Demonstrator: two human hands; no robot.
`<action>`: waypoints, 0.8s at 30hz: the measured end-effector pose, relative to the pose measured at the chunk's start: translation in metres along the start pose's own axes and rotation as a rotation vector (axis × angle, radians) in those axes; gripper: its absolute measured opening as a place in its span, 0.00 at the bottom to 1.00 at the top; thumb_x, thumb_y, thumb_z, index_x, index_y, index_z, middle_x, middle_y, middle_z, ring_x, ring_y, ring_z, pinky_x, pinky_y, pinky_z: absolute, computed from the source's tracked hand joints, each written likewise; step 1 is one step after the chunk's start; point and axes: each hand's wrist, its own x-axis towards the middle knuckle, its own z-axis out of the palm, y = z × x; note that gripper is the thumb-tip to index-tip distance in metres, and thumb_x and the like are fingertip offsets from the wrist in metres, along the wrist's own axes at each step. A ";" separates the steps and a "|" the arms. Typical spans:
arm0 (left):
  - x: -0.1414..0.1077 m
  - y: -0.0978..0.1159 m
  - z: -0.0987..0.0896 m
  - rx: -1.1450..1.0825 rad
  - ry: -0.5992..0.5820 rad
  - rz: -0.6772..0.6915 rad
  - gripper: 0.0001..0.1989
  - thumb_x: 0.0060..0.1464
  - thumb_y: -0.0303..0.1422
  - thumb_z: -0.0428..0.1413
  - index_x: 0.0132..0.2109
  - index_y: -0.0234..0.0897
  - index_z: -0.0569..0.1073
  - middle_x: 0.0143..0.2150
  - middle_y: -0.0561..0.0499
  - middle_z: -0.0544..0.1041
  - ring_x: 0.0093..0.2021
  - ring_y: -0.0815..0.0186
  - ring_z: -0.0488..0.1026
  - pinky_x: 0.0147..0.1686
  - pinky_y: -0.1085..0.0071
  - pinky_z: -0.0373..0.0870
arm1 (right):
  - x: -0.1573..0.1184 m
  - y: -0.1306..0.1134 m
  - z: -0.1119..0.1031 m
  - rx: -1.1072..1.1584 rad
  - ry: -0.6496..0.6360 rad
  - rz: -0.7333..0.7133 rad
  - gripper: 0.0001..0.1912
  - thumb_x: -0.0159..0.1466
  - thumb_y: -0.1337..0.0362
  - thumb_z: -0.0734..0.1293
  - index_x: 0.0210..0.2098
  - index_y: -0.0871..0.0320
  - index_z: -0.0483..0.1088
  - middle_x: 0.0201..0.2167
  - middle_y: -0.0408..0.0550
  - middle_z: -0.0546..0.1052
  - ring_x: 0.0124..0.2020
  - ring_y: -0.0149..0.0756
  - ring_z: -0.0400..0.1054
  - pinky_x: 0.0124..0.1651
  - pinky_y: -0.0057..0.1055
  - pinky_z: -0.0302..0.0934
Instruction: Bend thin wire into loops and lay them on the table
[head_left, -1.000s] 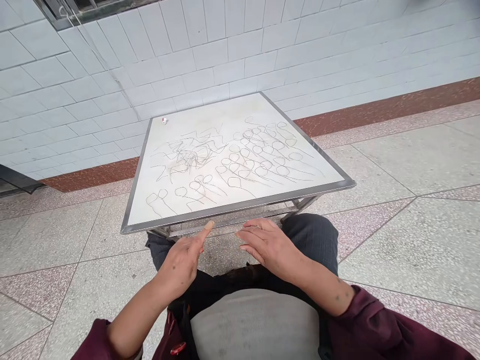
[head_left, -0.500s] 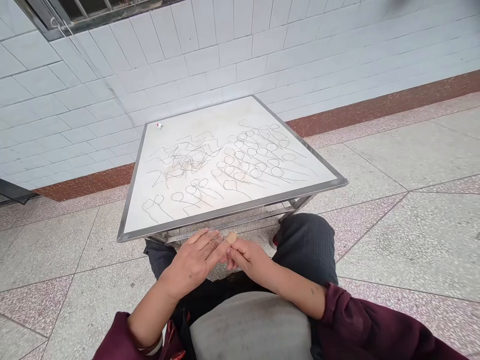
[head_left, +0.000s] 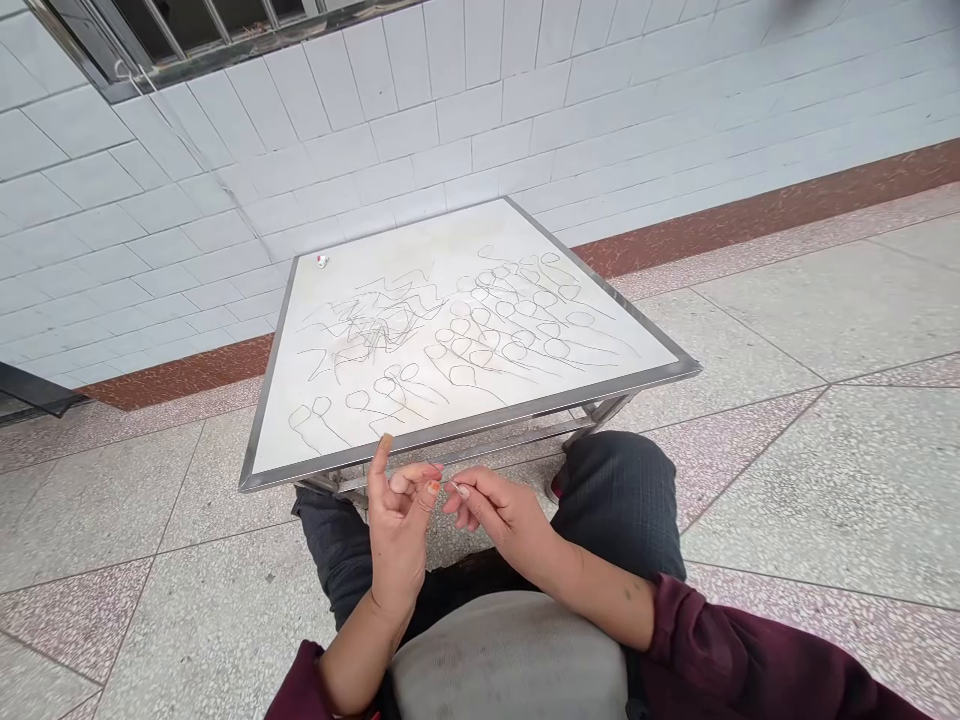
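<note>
My left hand (head_left: 400,525) is raised in front of the table's near edge, its index finger pointing up with a tan wrap at the tip. Its thumb and another finger pinch a thin dark wire (head_left: 448,485). Close on the right, my right hand (head_left: 511,518) pinches the same wire between thumb and forefinger; most of it is hidden by the fingers. On the white tabletop (head_left: 420,235) beyond lie many wires bent into loops with straight tails (head_left: 514,346). A tangled heap of crooked wires (head_left: 382,325) lies left of them.
A small white and red object (head_left: 322,261) sits at the table's far left corner. The metal table frame (head_left: 480,415) stands just beyond my knees (head_left: 619,490). Behind it rises a white tiled wall (head_left: 480,120) with a barred window (head_left: 225,25).
My left hand has turned from palm-down to upright, its index finger lifted. The thumb now pinches the wire near my right fingertips. The right hand has barely moved.
</note>
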 end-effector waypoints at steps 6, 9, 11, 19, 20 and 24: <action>0.000 0.004 0.003 -0.283 -0.064 -0.212 0.34 0.55 0.31 0.59 0.65 0.44 0.53 0.37 0.53 0.78 0.36 0.68 0.74 0.41 0.67 0.71 | 0.003 -0.003 -0.001 0.251 -0.065 0.168 0.15 0.67 0.52 0.60 0.36 0.58 0.69 0.29 0.44 0.75 0.25 0.28 0.66 0.30 0.27 0.63; 0.000 0.006 0.005 -0.375 -0.050 -0.284 0.35 0.53 0.30 0.61 0.64 0.45 0.56 0.36 0.54 0.78 0.31 0.71 0.72 0.38 0.70 0.71 | 0.004 -0.003 -0.002 0.378 -0.143 0.262 0.17 0.66 0.50 0.61 0.36 0.58 0.67 0.28 0.44 0.75 0.24 0.28 0.65 0.29 0.27 0.60; 0.000 0.006 0.005 -0.402 -0.038 -0.315 0.35 0.52 0.30 0.62 0.64 0.45 0.57 0.35 0.54 0.78 0.28 0.72 0.72 0.36 0.70 0.71 | 0.003 -0.003 -0.001 0.442 -0.184 0.321 0.18 0.65 0.48 0.61 0.35 0.58 0.66 0.27 0.43 0.75 0.24 0.27 0.65 0.29 0.27 0.59; 0.000 0.002 0.005 -0.361 0.028 -0.275 0.34 0.50 0.28 0.62 0.62 0.43 0.60 0.30 0.57 0.76 0.26 0.73 0.70 0.33 0.73 0.69 | 0.004 0.002 0.001 0.356 -0.214 0.312 0.18 0.65 0.47 0.60 0.34 0.57 0.64 0.27 0.43 0.74 0.24 0.28 0.64 0.29 0.28 0.59; 0.000 0.002 0.005 -0.348 0.035 -0.264 0.34 0.50 0.29 0.62 0.62 0.43 0.60 0.30 0.57 0.76 0.26 0.73 0.70 0.33 0.74 0.69 | 0.005 0.003 0.002 0.331 -0.214 0.298 0.18 0.66 0.48 0.59 0.34 0.57 0.64 0.27 0.43 0.74 0.24 0.28 0.64 0.30 0.28 0.60; 0.000 0.002 0.005 -0.277 0.092 -0.210 0.33 0.50 0.29 0.62 0.61 0.42 0.61 0.29 0.57 0.75 0.30 0.72 0.72 0.38 0.74 0.69 | 0.003 0.011 0.004 0.172 -0.125 0.213 0.11 0.66 0.54 0.60 0.39 0.55 0.61 0.29 0.42 0.71 0.24 0.28 0.64 0.30 0.29 0.62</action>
